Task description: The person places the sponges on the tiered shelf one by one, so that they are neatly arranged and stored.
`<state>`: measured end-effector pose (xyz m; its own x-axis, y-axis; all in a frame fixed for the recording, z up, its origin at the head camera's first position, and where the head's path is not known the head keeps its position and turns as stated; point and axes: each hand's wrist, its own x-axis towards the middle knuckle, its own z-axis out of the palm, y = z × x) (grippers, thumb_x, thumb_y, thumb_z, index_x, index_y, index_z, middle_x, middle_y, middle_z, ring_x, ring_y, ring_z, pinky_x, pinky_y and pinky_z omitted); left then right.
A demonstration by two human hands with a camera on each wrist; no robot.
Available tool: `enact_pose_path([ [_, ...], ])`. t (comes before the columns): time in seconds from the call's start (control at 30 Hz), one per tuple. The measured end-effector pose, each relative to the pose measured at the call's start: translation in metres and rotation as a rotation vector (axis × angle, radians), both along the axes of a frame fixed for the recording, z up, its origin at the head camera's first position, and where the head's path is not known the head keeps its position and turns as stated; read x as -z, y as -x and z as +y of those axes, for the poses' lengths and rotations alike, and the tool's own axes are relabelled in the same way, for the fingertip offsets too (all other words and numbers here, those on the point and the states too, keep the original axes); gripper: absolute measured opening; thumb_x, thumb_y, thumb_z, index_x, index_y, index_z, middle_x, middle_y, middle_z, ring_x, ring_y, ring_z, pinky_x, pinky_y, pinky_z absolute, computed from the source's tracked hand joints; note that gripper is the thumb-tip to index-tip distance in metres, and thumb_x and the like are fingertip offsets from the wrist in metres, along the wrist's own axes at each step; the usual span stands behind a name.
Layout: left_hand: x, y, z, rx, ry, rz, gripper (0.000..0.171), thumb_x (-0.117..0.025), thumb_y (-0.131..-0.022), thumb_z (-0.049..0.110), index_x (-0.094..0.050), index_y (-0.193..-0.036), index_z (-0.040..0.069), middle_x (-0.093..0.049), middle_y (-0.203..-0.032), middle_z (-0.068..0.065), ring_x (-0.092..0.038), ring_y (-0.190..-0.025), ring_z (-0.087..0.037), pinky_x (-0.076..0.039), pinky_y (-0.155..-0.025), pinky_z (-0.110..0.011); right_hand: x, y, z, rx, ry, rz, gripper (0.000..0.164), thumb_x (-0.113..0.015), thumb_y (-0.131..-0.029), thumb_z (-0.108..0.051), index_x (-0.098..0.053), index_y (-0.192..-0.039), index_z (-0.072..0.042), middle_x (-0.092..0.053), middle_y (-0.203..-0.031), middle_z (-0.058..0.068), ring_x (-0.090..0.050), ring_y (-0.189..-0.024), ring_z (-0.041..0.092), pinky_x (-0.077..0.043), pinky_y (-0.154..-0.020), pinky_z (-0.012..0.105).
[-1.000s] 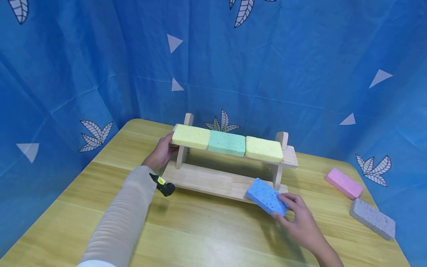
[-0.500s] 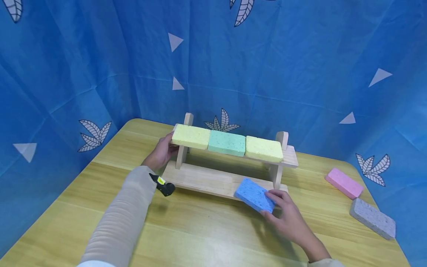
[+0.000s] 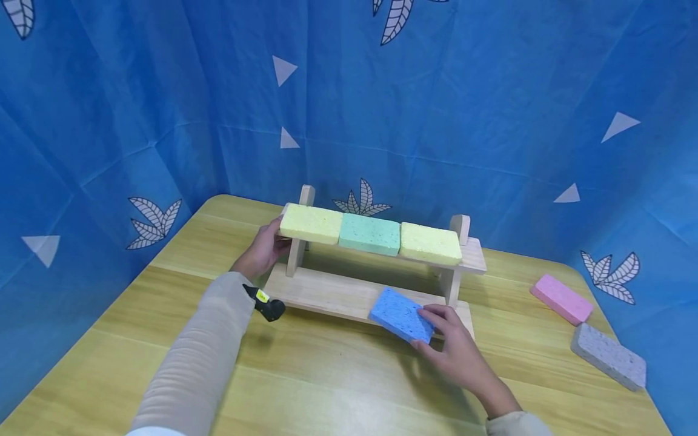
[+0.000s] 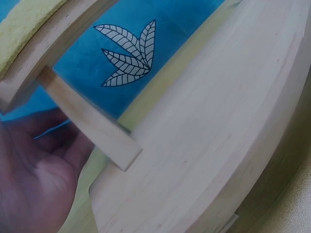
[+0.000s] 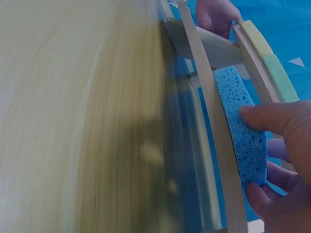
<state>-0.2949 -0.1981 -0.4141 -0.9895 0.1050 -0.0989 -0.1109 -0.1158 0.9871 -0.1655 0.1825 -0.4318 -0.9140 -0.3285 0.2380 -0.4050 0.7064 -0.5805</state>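
Observation:
A two-tier wooden rack [image 3: 327, 292] stands on the table. Along its upper shelf lie a yellow sponge [image 3: 311, 223], a green sponge [image 3: 369, 234] and another yellow sponge [image 3: 430, 244], side by side. My left hand [image 3: 262, 251] holds the rack's left end at the upper shelf; in the left wrist view its fingers reach behind the upright [image 4: 90, 119]. Between thumb and fingers, my right hand [image 3: 457, 352] grips a blue sponge [image 3: 400, 313] by its right end. In the right wrist view, the sponge lies along the lower shelf's front edge [image 5: 211, 104].
At the table's right side lie a pink sponge [image 3: 561, 299] and a grey sponge [image 3: 608, 356]. A blue curtain [image 3: 491, 109] with leaf prints hangs behind and beside the wooden table [image 3: 305, 387]. A black device [image 3: 266, 304] sits at the left wrist.
My right hand has carried the blue sponge leftward along the front of the lower shelf, uncovering the shelf's right end. My left hand has stayed at the rack's left end.

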Motion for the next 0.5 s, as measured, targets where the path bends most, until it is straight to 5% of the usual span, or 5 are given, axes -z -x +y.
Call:
enact_pose_path([
  [0.5, 0.0, 0.0, 0.001, -0.004, -0.003, 0.005, 0.056, -0.023, -0.103, 0.041, -0.032, -0.146, 0.006, -0.038, -0.142, -0.02, -0.037, -0.133, -0.034, -0.031, -0.111, -0.044, 0.002, 0.009, -0.021, -0.037, 0.042, -0.029, 0.053, -0.077, -0.077, -0.009, -0.058, -0.125, 0.002, -0.049, -0.13, 0.014, -0.052, -0.116, 0.029, -0.052, -0.088, 0.037],
])
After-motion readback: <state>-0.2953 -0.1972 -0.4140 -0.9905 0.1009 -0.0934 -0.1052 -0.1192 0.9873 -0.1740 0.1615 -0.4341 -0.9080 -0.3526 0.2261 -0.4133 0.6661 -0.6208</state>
